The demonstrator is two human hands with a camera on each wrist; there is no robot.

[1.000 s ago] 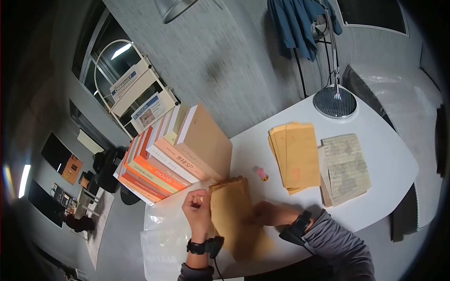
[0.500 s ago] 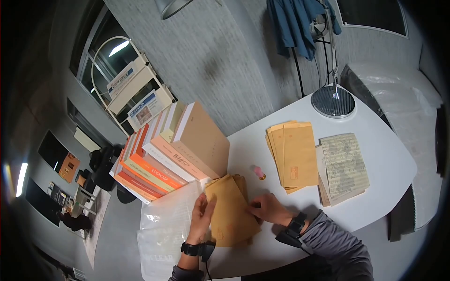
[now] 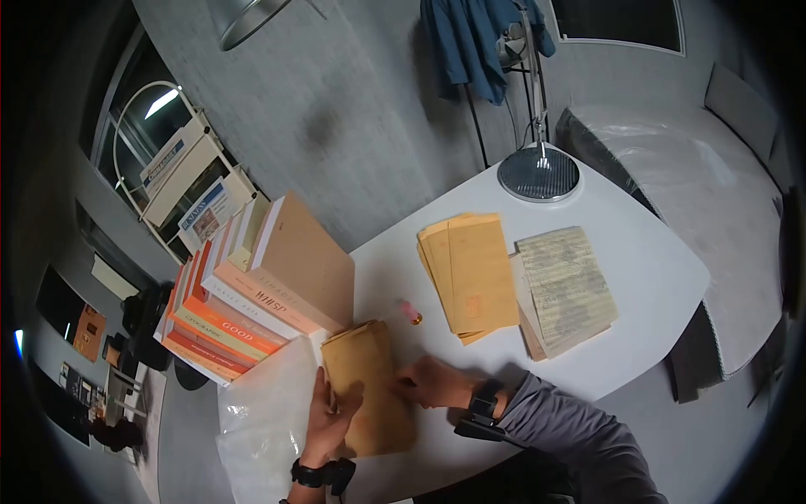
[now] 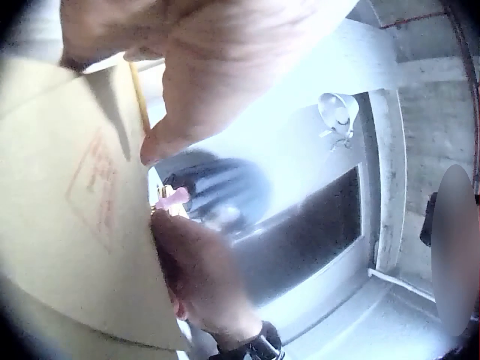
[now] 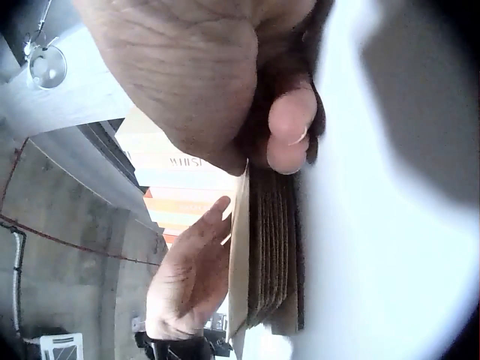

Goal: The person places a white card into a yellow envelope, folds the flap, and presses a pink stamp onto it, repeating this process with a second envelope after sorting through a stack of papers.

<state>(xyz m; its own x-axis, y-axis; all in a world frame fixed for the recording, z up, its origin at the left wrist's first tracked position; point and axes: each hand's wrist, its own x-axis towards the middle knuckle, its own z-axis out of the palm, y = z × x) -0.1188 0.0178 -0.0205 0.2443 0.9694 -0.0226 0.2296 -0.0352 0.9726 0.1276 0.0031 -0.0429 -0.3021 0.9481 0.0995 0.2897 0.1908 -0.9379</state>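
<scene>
And the right hand [image 3: 441,386] pinches the right edge of the stacked envelopes [image 3: 369,412] on the white table [image 3: 655,269]; the left hand [image 3: 329,427], fingers straight, flanks the opposite edge. Beyond: books [image 3: 306,260] (spines showing), more envelopes [image 3: 480,281].

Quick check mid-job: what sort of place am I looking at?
Probably an indoor study or reading corner, though it could be a staged set. A row of books and a desk lamp stand on a white table, with a newspaper rack beyond the books.
</scene>
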